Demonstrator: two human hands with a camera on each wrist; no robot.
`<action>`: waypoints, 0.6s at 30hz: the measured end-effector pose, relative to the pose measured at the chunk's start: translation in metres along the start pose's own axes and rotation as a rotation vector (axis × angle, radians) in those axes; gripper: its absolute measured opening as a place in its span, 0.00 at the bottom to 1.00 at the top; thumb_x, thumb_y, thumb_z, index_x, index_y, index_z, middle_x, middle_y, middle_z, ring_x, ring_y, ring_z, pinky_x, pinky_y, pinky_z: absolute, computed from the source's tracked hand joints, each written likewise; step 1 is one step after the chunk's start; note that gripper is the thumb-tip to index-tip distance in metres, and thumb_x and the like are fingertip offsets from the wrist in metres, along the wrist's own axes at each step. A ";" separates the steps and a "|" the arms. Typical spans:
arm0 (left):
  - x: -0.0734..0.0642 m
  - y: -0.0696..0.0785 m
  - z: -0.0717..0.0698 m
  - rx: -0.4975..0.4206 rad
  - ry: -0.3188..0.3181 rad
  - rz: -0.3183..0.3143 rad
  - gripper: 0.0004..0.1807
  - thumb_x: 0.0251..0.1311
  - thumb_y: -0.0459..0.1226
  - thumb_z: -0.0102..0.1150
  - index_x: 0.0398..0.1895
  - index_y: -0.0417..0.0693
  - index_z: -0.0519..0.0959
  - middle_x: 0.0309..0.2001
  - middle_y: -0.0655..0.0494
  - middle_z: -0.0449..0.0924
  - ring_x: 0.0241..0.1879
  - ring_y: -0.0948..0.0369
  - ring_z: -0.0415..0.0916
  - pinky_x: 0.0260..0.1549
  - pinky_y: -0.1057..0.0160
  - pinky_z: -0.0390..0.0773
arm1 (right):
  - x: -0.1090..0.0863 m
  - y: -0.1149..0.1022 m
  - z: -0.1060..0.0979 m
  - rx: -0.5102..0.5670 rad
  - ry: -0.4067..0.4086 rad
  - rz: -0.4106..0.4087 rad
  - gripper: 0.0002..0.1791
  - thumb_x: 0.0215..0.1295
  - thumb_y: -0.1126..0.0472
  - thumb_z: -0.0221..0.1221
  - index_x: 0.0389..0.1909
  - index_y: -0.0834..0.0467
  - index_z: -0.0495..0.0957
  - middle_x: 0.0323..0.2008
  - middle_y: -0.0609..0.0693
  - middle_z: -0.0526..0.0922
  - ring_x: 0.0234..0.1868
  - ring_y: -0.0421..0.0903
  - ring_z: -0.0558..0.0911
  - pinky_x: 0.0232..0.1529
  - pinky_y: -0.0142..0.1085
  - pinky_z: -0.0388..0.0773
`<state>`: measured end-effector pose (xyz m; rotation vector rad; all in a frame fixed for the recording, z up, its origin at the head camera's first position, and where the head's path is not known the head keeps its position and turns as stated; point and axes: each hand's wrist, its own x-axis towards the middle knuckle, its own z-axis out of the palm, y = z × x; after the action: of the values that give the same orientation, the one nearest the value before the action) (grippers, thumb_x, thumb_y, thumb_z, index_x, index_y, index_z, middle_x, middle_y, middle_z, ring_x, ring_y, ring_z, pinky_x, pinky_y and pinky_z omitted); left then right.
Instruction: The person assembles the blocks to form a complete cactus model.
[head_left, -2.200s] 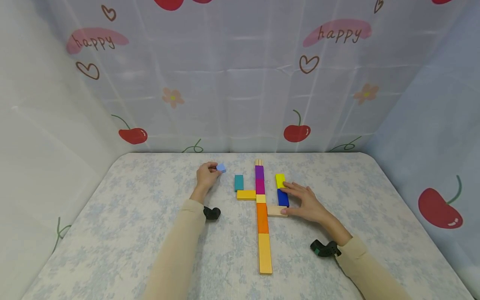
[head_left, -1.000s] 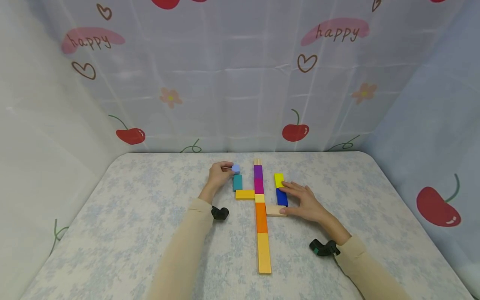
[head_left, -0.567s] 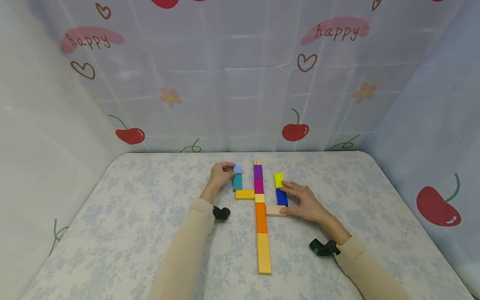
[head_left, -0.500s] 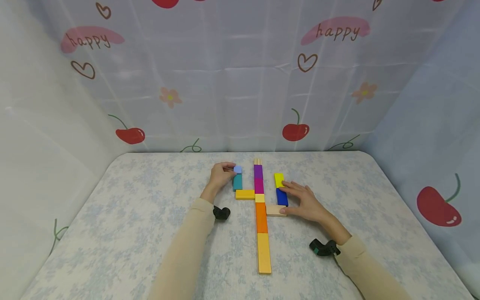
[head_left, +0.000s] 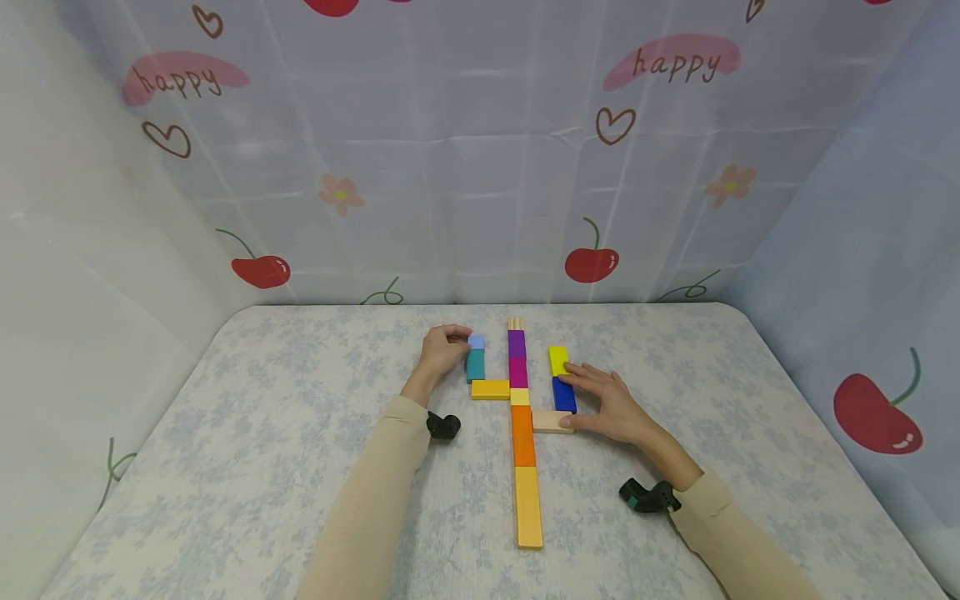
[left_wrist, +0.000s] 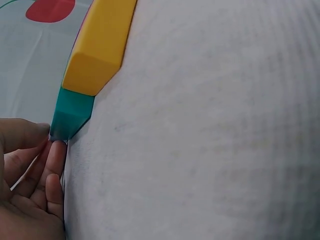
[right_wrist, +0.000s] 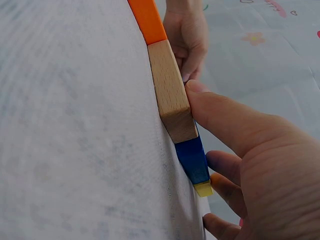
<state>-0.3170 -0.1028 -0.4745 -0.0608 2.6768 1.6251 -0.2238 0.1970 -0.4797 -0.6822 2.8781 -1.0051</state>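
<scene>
My left hand [head_left: 442, 348] has thumb and fingertips at a small light blue block [head_left: 476, 342], pinching it at the far end of a teal block [head_left: 476, 366]. In the left wrist view the left hand [left_wrist: 32, 175] mostly hides that block behind the teal one. A yellow block [head_left: 491, 390] runs from the teal block to the central column. My right hand [head_left: 611, 408] lies with fingers extended, its thumb on a plain wooden block [head_left: 551, 422] and its other fingertips at a dark blue block [head_left: 564, 395] and a bright yellow block [head_left: 558, 361].
The central column has thin pale sticks [head_left: 516, 323], a purple block [head_left: 517, 343], a magenta block [head_left: 518, 372], a pale yellow block [head_left: 520, 397], an orange block [head_left: 523, 436] and a long yellow-orange block [head_left: 528, 507]. A patterned cloth covers the table [head_left: 262, 467].
My left hand has carried the light blue block rightward to the teal block's far end, and it now sits lower and flatter there. My right hand has stayed in place.
</scene>
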 end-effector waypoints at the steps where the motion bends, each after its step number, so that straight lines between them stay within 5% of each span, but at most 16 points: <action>1: 0.000 0.000 0.000 0.001 0.001 -0.001 0.15 0.62 0.30 0.59 0.51 0.44 0.83 0.47 0.46 0.82 0.44 0.52 0.77 0.42 0.61 0.78 | 0.000 0.000 0.000 -0.001 0.001 -0.001 0.39 0.52 0.47 0.72 0.64 0.58 0.74 0.71 0.62 0.65 0.73 0.66 0.58 0.68 0.72 0.35; 18: 0.000 -0.002 0.004 0.018 0.033 0.015 0.13 0.65 0.31 0.59 0.51 0.43 0.83 0.47 0.46 0.82 0.46 0.52 0.77 0.46 0.59 0.79 | 0.000 0.002 0.001 -0.005 0.003 -0.006 0.39 0.52 0.47 0.72 0.64 0.57 0.74 0.71 0.61 0.65 0.73 0.65 0.58 0.68 0.72 0.35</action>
<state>-0.3167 -0.1001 -0.4777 -0.0681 2.7225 1.6178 -0.2242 0.1982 -0.4820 -0.6913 2.8843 -1.0003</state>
